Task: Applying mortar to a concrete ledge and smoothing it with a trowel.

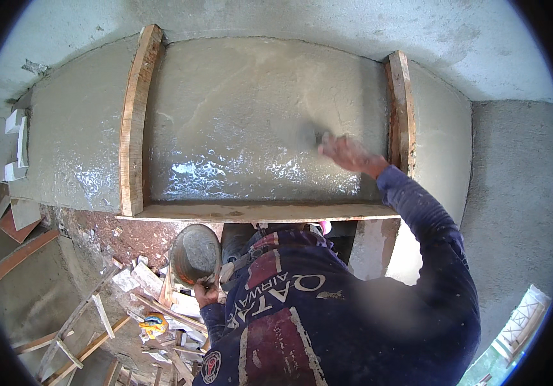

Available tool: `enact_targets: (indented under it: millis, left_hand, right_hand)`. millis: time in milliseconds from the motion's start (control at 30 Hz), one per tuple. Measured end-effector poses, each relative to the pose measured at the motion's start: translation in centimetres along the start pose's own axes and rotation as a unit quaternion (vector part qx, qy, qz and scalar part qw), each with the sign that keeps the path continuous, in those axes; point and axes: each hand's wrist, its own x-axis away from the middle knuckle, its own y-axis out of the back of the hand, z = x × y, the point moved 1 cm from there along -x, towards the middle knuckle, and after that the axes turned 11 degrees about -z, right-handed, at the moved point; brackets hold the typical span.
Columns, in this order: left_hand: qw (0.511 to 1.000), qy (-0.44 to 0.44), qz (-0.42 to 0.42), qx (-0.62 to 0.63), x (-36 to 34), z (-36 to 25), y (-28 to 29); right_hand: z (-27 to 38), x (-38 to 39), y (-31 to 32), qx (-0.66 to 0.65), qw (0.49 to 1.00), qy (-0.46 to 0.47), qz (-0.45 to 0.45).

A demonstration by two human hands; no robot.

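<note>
My right hand reaches out over a wet grey concrete slab and is closed round the handle of a trowel. Motion smears the trowel's grey blade, which is at or just above the wet surface; I cannot tell whether it touches. Low on the left, beside my body, my left hand grips the near rim of a round bucket. Grey matter shows inside that bucket. Water or wet cement gleams on the slab's near half.
Upright boards frame the slab on the left and right, with a front board along its near edge. A rough grey wall stands at right. Rubble and loose wood pieces litter the ground below left.
</note>
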Motion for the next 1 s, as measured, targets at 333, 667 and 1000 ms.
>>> enact_targets:
  millis: [333, 667, 1000]
  left_hand:
    - [0.997, -0.058, -0.043, -0.026, 0.1, 0.5, -1.2]
    - [0.991, -0.132, -0.003, -0.039, 7.3, 0.1, -1.9]
    - [0.934, -0.333, -0.109, -0.066, 17.0, 1.1, -5.1]
  right_hand:
    - [-3.0, 1.6, 2.6, -0.029, 0.993, -0.109, -0.041]
    - [13.2, -2.4, 12.2, -0.033, 0.982, 0.067, -0.175]
    - [41.6, -4.9, 0.0, 0.209, 0.86, 0.464, -0.041]
